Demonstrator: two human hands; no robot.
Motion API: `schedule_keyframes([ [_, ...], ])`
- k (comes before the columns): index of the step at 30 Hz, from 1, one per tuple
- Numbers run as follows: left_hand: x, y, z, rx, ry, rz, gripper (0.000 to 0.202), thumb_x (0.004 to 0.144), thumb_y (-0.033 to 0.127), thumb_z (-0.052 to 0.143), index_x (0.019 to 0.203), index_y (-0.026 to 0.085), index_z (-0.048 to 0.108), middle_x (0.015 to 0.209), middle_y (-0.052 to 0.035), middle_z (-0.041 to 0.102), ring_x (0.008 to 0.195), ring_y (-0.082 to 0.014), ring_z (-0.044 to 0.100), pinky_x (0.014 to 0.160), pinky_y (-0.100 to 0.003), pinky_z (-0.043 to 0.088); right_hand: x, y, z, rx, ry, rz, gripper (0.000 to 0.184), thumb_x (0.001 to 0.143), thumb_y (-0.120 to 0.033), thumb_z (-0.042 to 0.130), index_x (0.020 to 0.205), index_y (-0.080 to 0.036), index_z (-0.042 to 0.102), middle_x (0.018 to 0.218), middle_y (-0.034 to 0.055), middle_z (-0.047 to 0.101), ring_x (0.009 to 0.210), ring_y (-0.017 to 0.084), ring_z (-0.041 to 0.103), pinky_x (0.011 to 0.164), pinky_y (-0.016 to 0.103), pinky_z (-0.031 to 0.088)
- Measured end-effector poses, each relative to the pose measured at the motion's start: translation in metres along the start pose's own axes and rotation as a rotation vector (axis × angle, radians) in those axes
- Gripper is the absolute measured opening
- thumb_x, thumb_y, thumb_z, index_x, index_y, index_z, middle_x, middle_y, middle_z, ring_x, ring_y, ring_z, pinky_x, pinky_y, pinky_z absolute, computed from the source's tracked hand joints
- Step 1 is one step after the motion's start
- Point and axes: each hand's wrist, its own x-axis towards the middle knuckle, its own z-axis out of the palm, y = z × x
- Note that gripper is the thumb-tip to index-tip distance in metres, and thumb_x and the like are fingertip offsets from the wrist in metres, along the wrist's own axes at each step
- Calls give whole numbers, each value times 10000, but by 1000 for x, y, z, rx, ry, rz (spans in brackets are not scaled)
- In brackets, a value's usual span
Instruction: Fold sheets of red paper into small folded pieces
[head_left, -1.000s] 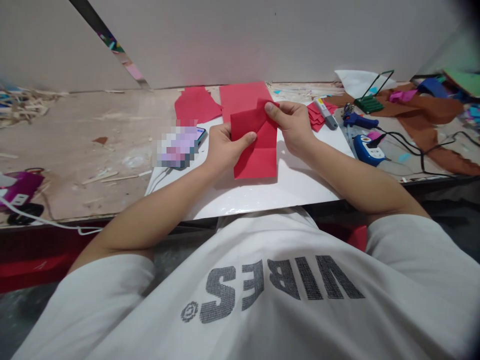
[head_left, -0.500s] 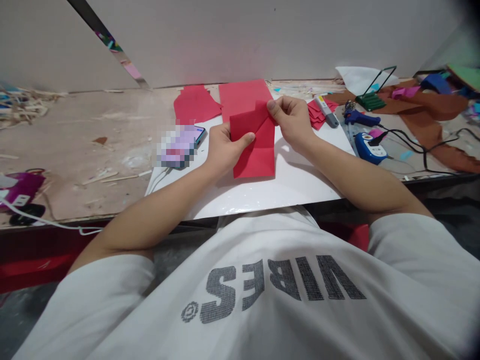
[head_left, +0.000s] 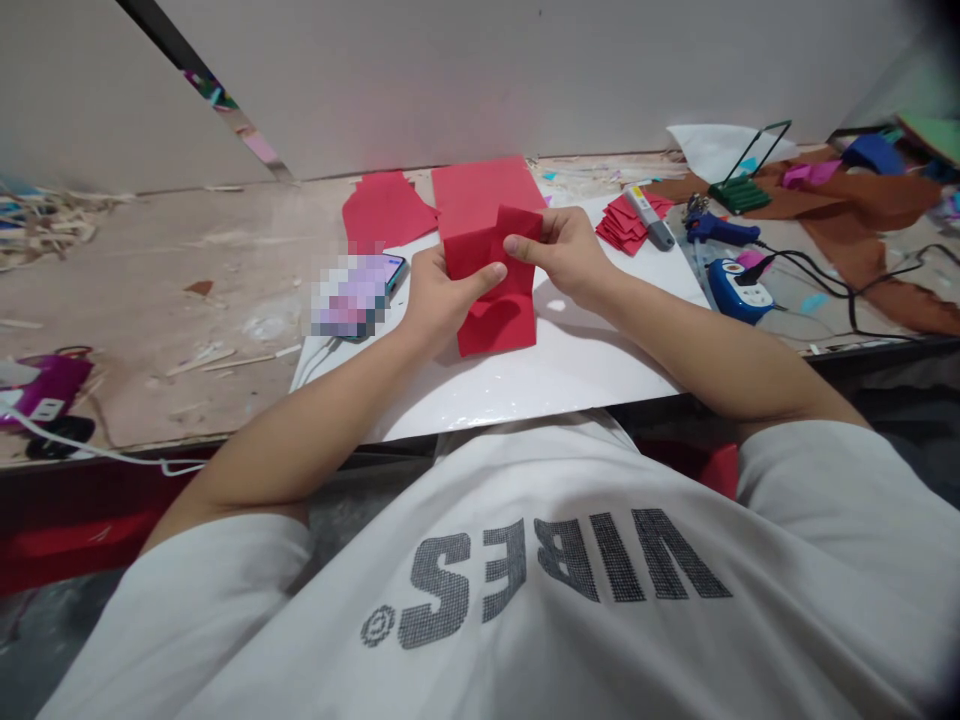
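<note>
A creased sheet of red paper (head_left: 497,322) is held up between my two hands above a white board (head_left: 480,400). My left hand (head_left: 448,300) grips its left edge, thumb lying across the front. On the upper right, my right hand (head_left: 559,250) pinches the paper, with its thumb on the front near a folded flap; the fingers behind are partly hidden. Behind the held piece lie a larger red sheet (head_left: 487,185) and an irregular red piece (head_left: 386,210). Small red cut pieces (head_left: 619,228) are stacked to the right, a grey utility knife (head_left: 649,217) resting on them.
A phone (head_left: 360,297), its screen pixelated, lies left of my hands with a white cable. To the right are a blue glue gun (head_left: 721,232), a blue power socket (head_left: 739,292) with black cords, and brown sheets (head_left: 862,260). Wood scraps (head_left: 52,220) litter the far left.
My right hand has shifted left and slightly down, its thumb now further in on the paper. The sheet's upper part is bent more, and its lower half bows.
</note>
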Motion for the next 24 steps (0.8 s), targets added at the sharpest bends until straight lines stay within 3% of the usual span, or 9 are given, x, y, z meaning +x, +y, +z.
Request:
schedule_keyframes([
  [4, -1, 2, -2, 53, 52, -15, 584, 776, 619, 1245, 1055, 260, 879, 1006, -52, 929, 955, -304, 926, 815, -423, 810, -6, 0, 6, -7, -27, -1, 571, 807, -620, 1221, 939, -269, 791, 1004, 62, 907, 1104, 339, 902, 895, 462, 829],
  [9, 3, -2, -4, 81, 63, -24, 578, 757, 556, 1249, 1048, 258, 848, 943, -21, 881, 946, -296, 929, 801, -389, 797, -7, 4, 7, -16, -14, -17, 533, 837, -597, 1200, 930, -259, 799, 964, 53, 885, 1041, 316, 884, 873, 437, 800],
  [15, 9, 3, -1, -7, 29, 6, 700, 753, 664, 1240, 1162, 244, 856, 1176, -77, 956, 1173, -366, 955, 1014, -509, 842, 4, 0, 2, 6, 80, -66, 558, 821, -641, 1223, 879, -270, 811, 970, 33, 900, 1086, 305, 879, 943, 432, 782],
  [18, 13, -1, -4, -55, 2, -17, 787, 738, 727, 1246, 1221, 249, 848, 1218, -86, 958, 1213, -387, 957, 1050, -559, 831, 12, 0, -9, 49, 126, -84, 507, 816, -598, 1244, 841, -277, 853, 980, 18, 925, 1067, 279, 867, 1002, 406, 768],
  [21, 20, -14, -13, -95, 4, -63, 851, 709, 789, 1259, 1243, 276, 841, 1049, -35, 920, 1062, -325, 941, 946, -524, 807, 19, 1, -24, 151, 118, -62, 277, 992, -392, 1153, 893, -275, 922, 994, -9, 944, 1021, 210, 849, 1009, 327, 737],
  [24, 28, -30, -21, -114, 25, -117, 744, 887, 878, 1113, 1298, 316, 851, 824, 20, 806, 795, -238, 825, 781, -465, 737, 22, -3, -33, 230, 81, 16, 225, 1174, -246, 949, 951, -233, 926, 982, -4, 943, 953, 153, 844, 941, 271, 707],
])
